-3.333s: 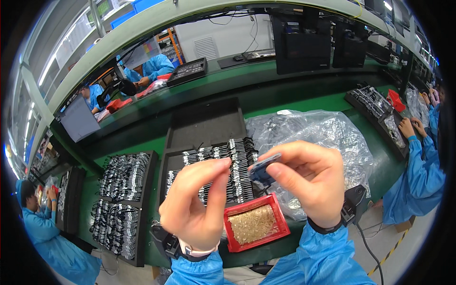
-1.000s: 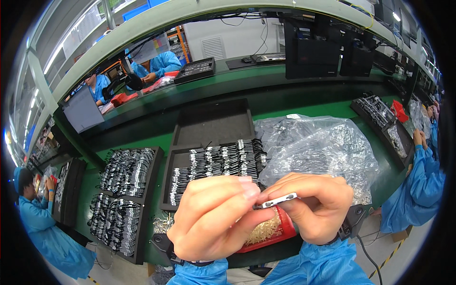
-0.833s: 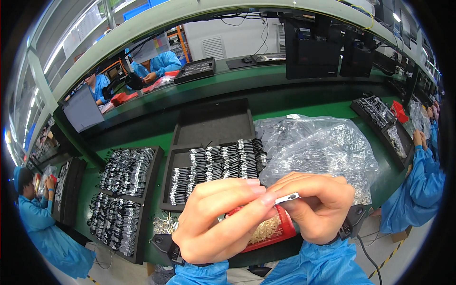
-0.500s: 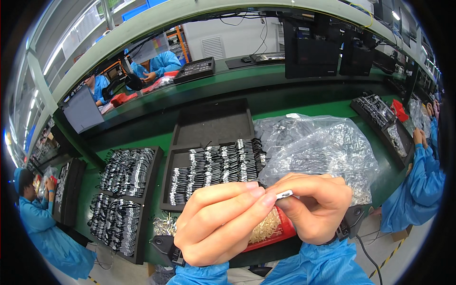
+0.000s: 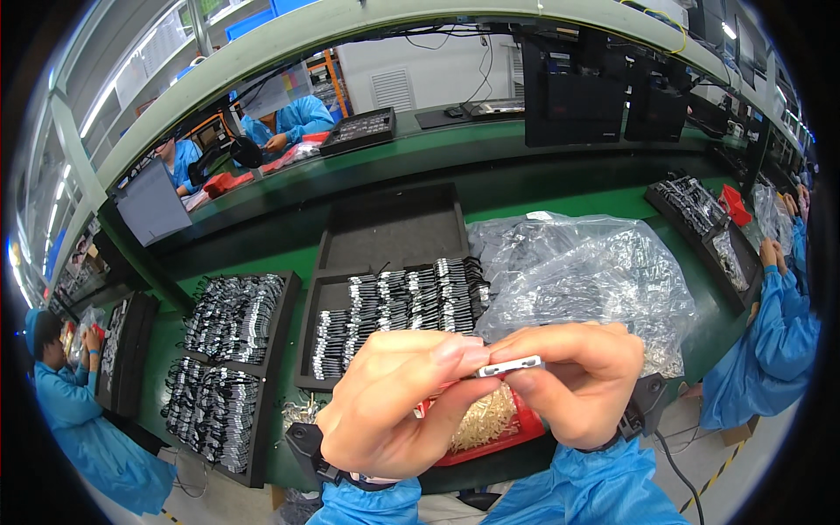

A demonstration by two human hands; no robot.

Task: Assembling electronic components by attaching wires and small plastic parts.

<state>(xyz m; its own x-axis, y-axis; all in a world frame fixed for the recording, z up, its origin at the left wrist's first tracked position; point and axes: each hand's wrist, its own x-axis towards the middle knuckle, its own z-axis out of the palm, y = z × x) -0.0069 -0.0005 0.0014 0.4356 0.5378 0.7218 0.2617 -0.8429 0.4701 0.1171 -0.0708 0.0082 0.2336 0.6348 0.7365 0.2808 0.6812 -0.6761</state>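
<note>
Both hands are up close to the camera, over the near edge of the green desk. The left hand and the right hand meet in the middle. Together they pinch a small silver clip. The left fingers are pressed on its left end. The right fingers and thumb squeeze its right side. The clip lies flat and points sideways between the two hands.

Half a second ago the clip was tilted, with its end poking up past the left fingertips. Now it sits level and lower between the fingertips. Three seconds ago the hands were apart, higher over the tray, and holding a dark blue part; now they are joined and lower.

Under the hands is a red box with pale little pieces inside. It looks just as it did before, mostly hidden by the hands.

Behind the hands is a black tray with rows of black and silver parts. A second tray full of the same parts lies to the left. A big clear bag is on the right, just beside the first tray. None of these have moved.

People in blue coats work at the left, right and far sides.
</note>
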